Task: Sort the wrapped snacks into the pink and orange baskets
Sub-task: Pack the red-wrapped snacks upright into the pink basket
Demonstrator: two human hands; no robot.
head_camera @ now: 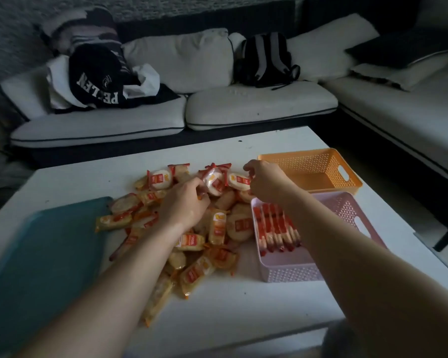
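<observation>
Hands [185,205] gripping snacks [217,226], cap [96,73] lettered "LEN"

Two bare forearms, from 7 and 5 o'clock; left hand [185,205] and right hand [265,182] likewise bare.

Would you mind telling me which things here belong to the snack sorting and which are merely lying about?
Job: snack pile, pink basket, orange basket, left hand, right hand pinching a round snack.
Lying about: teal mat, backpack, dark lettered garment, sofa.
</observation>
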